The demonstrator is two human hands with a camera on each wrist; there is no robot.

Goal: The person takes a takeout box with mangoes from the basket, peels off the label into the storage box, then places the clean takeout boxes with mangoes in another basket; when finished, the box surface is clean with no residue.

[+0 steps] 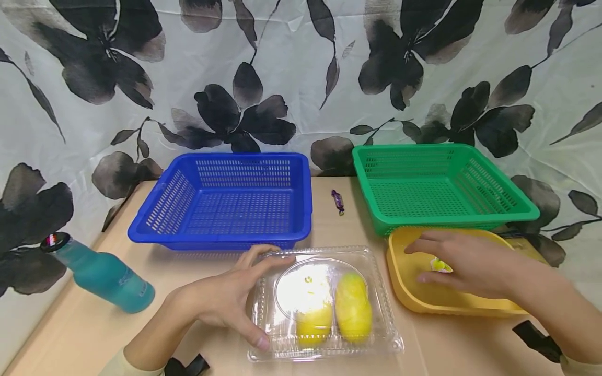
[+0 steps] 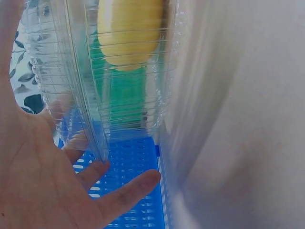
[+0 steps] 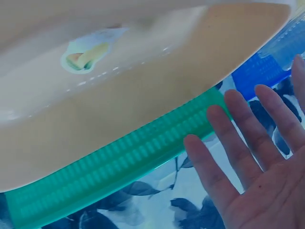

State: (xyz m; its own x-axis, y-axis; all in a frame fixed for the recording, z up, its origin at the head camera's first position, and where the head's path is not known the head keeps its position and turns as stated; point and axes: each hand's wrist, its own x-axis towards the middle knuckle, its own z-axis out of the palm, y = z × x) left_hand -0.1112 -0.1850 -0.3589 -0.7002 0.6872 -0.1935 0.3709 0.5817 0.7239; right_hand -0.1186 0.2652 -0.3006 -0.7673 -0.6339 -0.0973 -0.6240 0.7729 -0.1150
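A clear plastic clamshell container (image 1: 324, 303), its lid down, has yellow rounded, fruit-like things (image 1: 352, 308) inside. My left hand (image 1: 226, 297) spreads along its left side, the index finger at the far left corner and the thumb beside the near left edge. In the left wrist view those fingers (image 2: 128, 191) stretch out beside the ribbed plastic wall. Over the yellow basin (image 1: 400, 282) hovers my right hand (image 1: 470, 258), fingers spread and nothing in them. Part of a fruit-picture sticker (image 3: 86, 55) shows on the basin's inner surface.
Behind the container stands a blue basket (image 1: 221, 243), and a green basket (image 1: 456, 216) stands behind the basin. Between the baskets lies a small purple wrapped candy (image 1: 338, 202). A teal bottle (image 1: 105, 277) leans at the left. Floral cloth (image 1: 305, 68) hangs along the table's back.
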